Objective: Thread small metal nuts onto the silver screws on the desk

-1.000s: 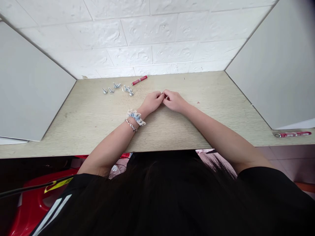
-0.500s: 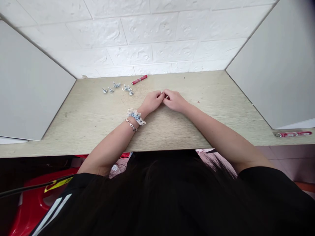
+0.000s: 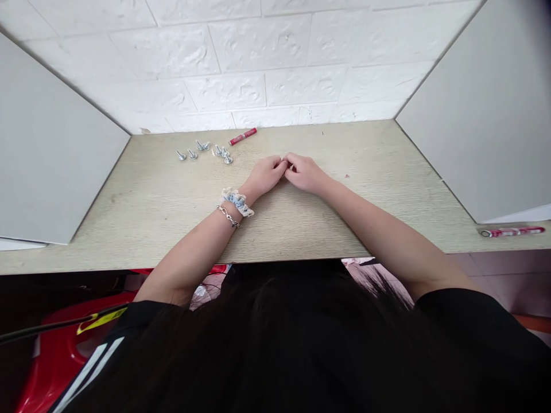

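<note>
The left hand (image 3: 264, 174) and the right hand (image 3: 305, 174) were together at the fingertips over the surface (image 3: 163, 229), each grip curled; whether anything was pinched between them could not be told. The silver bolts (image 3: 228, 159) lay leftward and farther out, nearer the left hand, as did the red tube (image 3: 243, 136), its long axis slanting rightward toward the wall (image 3: 245, 51).

Silvery on the bolts (image 3: 228, 160), red on the tubes (image 3: 243, 136), streaky beige across the worktop (image 3: 293, 229), brick-patterned white on the wall (image 3: 262, 49).
</note>
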`<state>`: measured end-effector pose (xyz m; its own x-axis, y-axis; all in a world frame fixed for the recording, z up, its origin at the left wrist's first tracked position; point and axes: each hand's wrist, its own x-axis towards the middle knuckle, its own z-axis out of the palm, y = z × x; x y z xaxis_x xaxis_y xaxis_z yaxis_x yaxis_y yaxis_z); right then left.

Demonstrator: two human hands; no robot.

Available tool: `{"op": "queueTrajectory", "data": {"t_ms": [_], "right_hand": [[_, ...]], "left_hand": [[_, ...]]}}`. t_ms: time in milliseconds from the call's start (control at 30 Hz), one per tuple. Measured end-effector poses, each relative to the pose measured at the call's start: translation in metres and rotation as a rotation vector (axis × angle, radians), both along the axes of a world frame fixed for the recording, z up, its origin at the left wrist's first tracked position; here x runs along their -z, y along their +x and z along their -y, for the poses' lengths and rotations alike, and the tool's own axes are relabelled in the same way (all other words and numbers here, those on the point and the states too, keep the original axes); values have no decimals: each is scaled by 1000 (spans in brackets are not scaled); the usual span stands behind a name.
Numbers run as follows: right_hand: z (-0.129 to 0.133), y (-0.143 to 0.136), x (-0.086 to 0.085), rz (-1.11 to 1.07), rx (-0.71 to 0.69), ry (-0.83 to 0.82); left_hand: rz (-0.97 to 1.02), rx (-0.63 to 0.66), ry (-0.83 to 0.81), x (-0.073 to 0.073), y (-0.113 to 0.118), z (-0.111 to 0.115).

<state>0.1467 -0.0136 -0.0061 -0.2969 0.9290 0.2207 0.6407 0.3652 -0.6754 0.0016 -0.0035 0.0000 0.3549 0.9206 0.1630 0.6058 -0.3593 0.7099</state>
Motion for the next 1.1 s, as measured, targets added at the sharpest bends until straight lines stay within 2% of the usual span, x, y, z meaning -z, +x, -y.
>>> {"op": "queueTrajectory", "data": {"t_ms": [1100], "right_hand": [[0,0,1,-8,-3,-3]], "left_hand": [[-25,-1,5,-2,0,1]]}}
